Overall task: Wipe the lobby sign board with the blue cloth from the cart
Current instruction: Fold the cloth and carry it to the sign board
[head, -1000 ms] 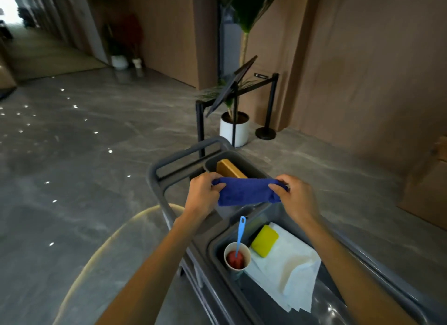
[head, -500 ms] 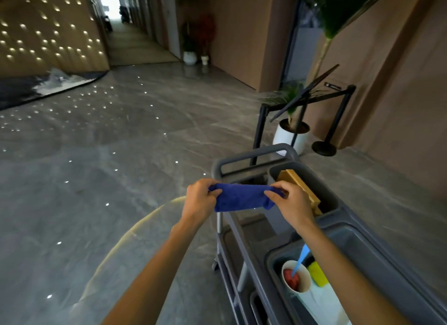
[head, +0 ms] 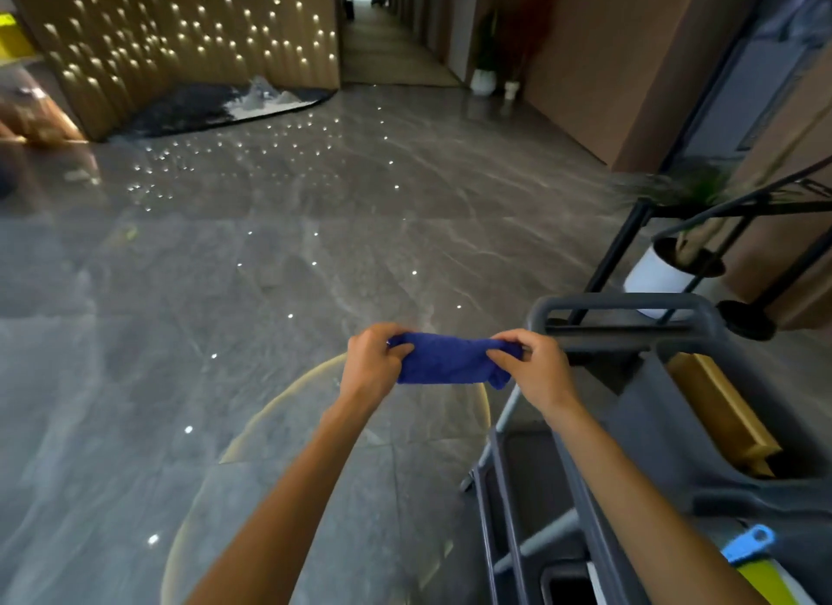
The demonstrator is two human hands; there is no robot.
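I hold the blue cloth (head: 448, 360) stretched between both hands above the floor, left of the grey cart (head: 630, 316). My left hand (head: 373, 365) pinches its left end and my right hand (head: 538, 370) pinches its right end. The slanted dark sign board (head: 738, 201) on black legs shows partly at the right edge, beyond the cart, and most of it is cut off.
A white planter (head: 657, 275) with a green plant stands behind the sign board, beside a black stanchion base (head: 745, 318). The cart bin holds a brown block (head: 720, 406). Polished grey floor (head: 270, 266) stretches left and ahead toward a corridor. Brown walls run along the right.
My view has swung left, so the cart and sign board slid to the right edge. Both hands carried the blue cloth off the cart to over the floor.
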